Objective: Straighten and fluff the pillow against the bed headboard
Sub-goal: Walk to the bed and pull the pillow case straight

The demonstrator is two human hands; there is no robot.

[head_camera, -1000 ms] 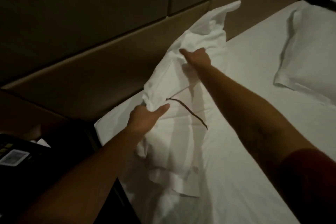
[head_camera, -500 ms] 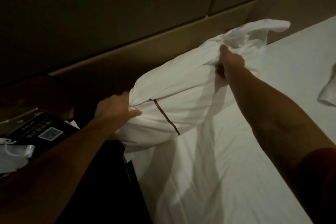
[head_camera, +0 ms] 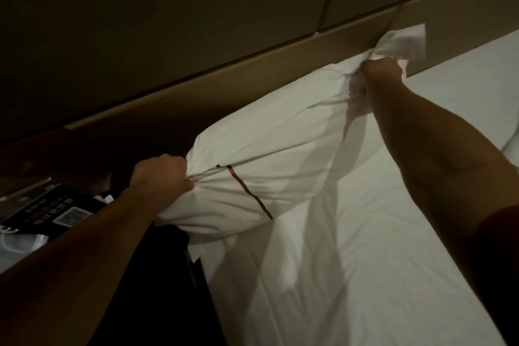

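A white pillow (head_camera: 280,143) with a thin brown trim line lies stretched out along the padded tan headboard (head_camera: 252,70), at the top of the white bed sheet (head_camera: 365,261). My left hand (head_camera: 160,174) is clenched on bunched fabric at the pillow's near left end. At the far right end, my right hand (head_camera: 379,73) is fisted on the case, and a loose flap of fabric sticks up past the knuckles. The pillow is pulled taut between both hands and its left end hangs over the mattress corner.
A dark bedside table at the left carries a black card with a QR code (head_camera: 53,211) and a clear plastic packet (head_camera: 19,244). A dark gap runs between table and mattress. The edge of a second pillow (head_camera: 512,143) shows at the far right.
The pillow went from crumpled and standing up to stretched lengthwise along the headboard. My hands moved apart toward its two ends and kept their grip; the view shifted left.
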